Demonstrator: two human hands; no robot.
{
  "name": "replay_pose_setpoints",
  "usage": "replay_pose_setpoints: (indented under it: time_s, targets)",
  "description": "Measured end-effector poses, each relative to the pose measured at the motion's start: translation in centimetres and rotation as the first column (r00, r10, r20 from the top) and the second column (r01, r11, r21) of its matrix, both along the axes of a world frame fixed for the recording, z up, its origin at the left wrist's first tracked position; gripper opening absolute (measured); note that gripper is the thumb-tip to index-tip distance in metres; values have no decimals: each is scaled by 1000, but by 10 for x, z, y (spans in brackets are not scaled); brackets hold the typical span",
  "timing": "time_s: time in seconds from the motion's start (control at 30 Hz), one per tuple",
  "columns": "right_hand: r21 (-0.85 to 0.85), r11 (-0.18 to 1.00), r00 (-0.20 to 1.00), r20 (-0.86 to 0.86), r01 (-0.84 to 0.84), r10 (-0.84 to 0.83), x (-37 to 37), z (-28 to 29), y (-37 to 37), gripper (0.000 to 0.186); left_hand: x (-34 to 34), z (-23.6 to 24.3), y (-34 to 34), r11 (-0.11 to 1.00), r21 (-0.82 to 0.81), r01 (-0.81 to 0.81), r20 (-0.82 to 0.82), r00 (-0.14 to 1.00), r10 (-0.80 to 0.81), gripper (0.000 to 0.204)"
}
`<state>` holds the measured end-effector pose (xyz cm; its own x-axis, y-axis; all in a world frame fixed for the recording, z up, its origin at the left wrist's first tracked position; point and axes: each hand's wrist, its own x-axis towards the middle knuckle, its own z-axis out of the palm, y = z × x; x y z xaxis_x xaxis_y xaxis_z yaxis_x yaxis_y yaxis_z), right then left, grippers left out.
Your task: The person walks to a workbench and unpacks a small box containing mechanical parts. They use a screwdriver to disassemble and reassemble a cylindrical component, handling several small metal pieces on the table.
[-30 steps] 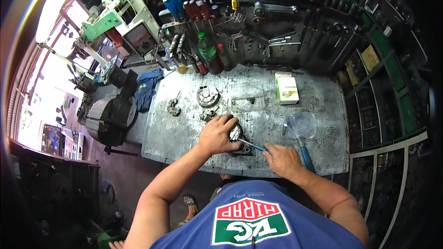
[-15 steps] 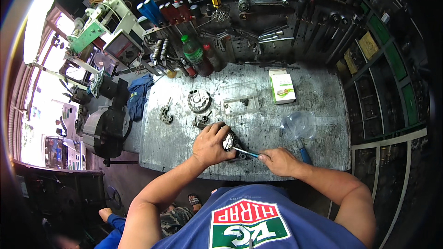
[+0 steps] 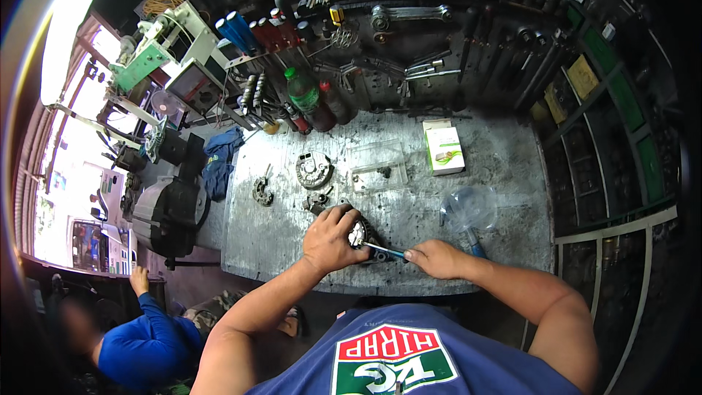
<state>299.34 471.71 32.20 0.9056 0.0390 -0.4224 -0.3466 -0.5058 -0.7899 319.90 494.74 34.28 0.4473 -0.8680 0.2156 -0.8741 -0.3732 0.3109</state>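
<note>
My left hand (image 3: 333, 240) is closed over the near-left side of a round metal alternator-like part (image 3: 357, 234), steadying it on the workbench. Its dark outer rim shows to the right of my fingers. In my right hand (image 3: 436, 259) is a screwdriver (image 3: 383, 250) with a blue handle, pointing left. The shaft reaches the bright face of the part beside my left thumb; the exact contact of the tip is too small to make out. Small metal pieces (image 3: 316, 199) lie just beyond my left hand, and a round slotted housing (image 3: 314, 170) sits farther back.
A clear plastic tray (image 3: 378, 168) holds small parts, and a white-green box (image 3: 444, 148) stands to its right. A clear, wide-headed tool (image 3: 469, 209) with a blue handle lies at right. Bottles (image 3: 307, 96) line the back. A person in blue (image 3: 150, 344) is at lower left.
The screwdriver and both hands stay at the round part, with only slight shifts. The person in blue has come farther into view at lower left, an arm raised.
</note>
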Motion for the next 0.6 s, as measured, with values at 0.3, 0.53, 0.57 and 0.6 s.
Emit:
replay_pose_setpoints:
  time_s: [0.3,0.53,0.57,0.6]
  targets:
    - [-208,969,988,104,134,-114,-19,-12,-21,47,-21,5,2,975,49,-215,-71,973,218,95]
    - [-294,826,849,393,480,-354,-85,-84,4,62,-17,8,64,869,1,-495,-486,759,433,97]
    - [-307,820,854,373,483,-363,-88,-90,9,66,-21,4,74,848,-2,-531,-520,724,452,82]
    - [-323,809,855,352,492,-380,-89,-95,14,70,-27,-1,83,827,-3,-562,-554,689,467,67]
